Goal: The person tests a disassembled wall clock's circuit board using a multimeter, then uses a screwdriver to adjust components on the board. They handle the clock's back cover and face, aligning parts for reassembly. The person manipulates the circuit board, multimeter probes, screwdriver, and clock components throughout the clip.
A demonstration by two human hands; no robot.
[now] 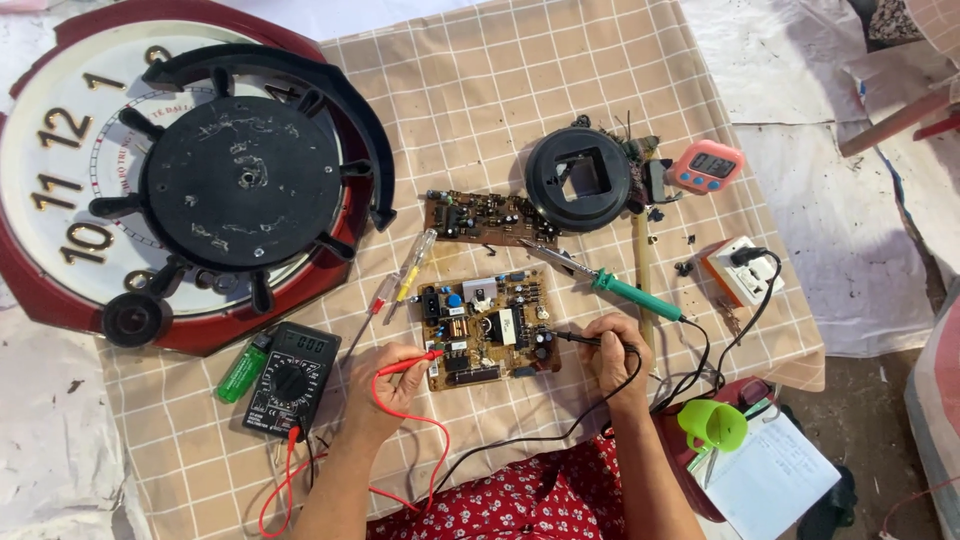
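Left hand [392, 378]: lower centre of the frame, fingers closed around a red probe [410, 364] whose tip touched the left edge of the circuit board [488, 327]
Right hand [612, 350]: just right of the board, fingers pinched on a black probe [578, 339] pointing at the board's right edge
Circuit board: flat on the checked cloth [500, 90], centre of the frame, between both hands
Multimeter [292, 378]: black, lower left, red and black leads running from it
Green lighter [243, 369]: just left of the multimeter
Soldering iron [610, 285]: green handle, lying above the right hand
Second board [480, 217]: above the first
Wall clock [70, 170]: upper left, under a black round part [245, 180]
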